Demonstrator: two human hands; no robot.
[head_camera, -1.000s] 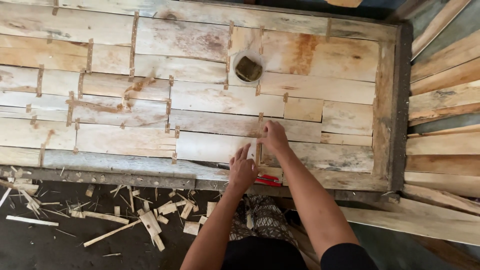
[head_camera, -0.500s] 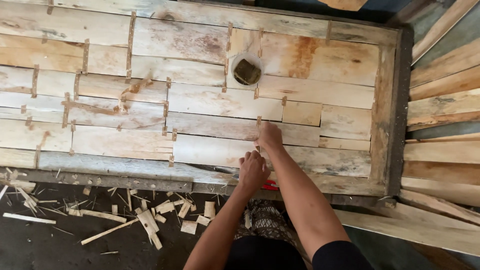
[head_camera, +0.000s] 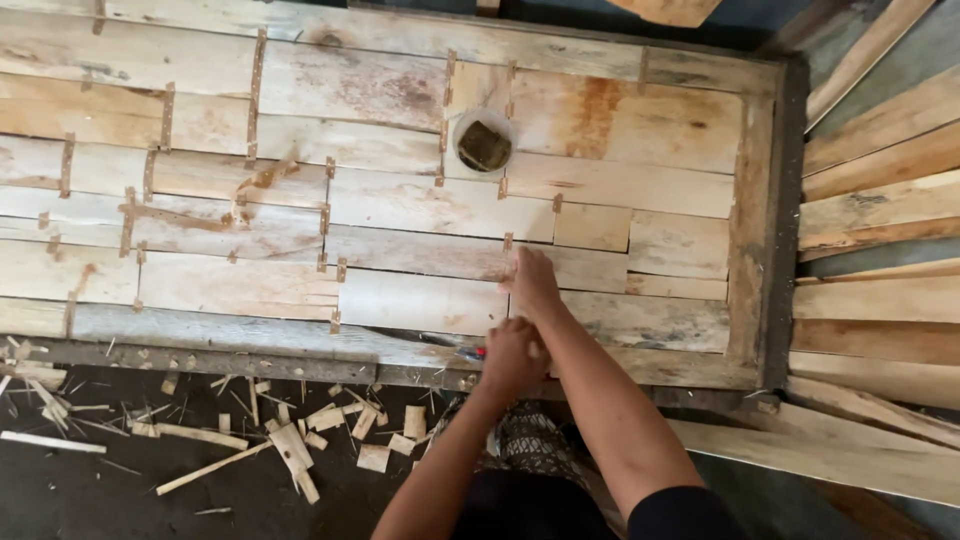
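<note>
A large panel of pale wooden planks (head_camera: 400, 200) lies in front of me, its boards joined by small wood strips across the seams. My right hand (head_camera: 530, 285) rests fingers-down on a seam between two planks, next to a small upright strip (head_camera: 508, 243). My left hand (head_camera: 512, 355) is curled in a fist at the panel's near edge. It closes around a red-handled tool (head_camera: 474, 350) whose dark blade points left along the plank edge. A light plank (head_camera: 420, 302) lies just left of both hands.
A small round bowl (head_camera: 484, 143) with dark contents sits on the panel farther back. Wood chips and offcuts (head_camera: 290, 445) litter the dark floor at the near left. Loose long boards (head_camera: 880, 200) lie stacked to the right of the panel's dark frame (head_camera: 765, 220).
My left hand lay with spread fingers on the plank; it has drawn back to the near edge and closed on the red-handled tool. My right hand stays at the seam.
</note>
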